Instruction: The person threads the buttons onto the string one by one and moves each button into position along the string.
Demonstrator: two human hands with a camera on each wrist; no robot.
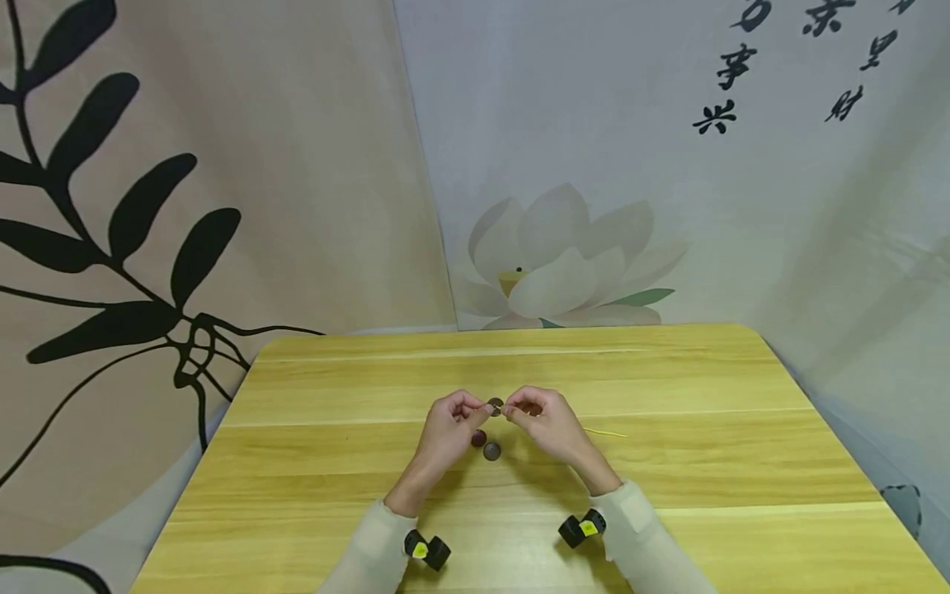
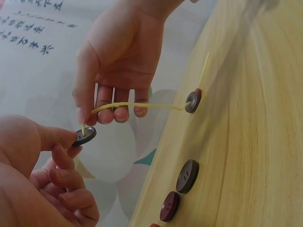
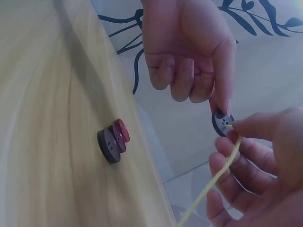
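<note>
Table [image 1: 742,462]: loose buttons [image 1: 492,451], threaded button [image 2: 194,98] | hands [image 1: 453,425]: pinched button [image 3: 220,123], yellow cord [image 3: 217,177]

1. Bare tabletop [image 1: 282,462] ran wide beyond your left hand [image 1: 453,425], a roomy lane!
2. On the right, the yellow cord [image 1: 607,431] trailed past your right hand [image 1: 551,422], a threaded button [image 2: 194,100] lying along it; farther right, you had bare wood.
3. Dead centre, the held button [image 3: 220,124] plugged the gap between your fingertips!
4. Loose buttons [image 1: 492,451] crowded the middle; the left wrist camera [image 1: 428,550] and right wrist camera [image 1: 582,529] narrowed your near gap.
</note>
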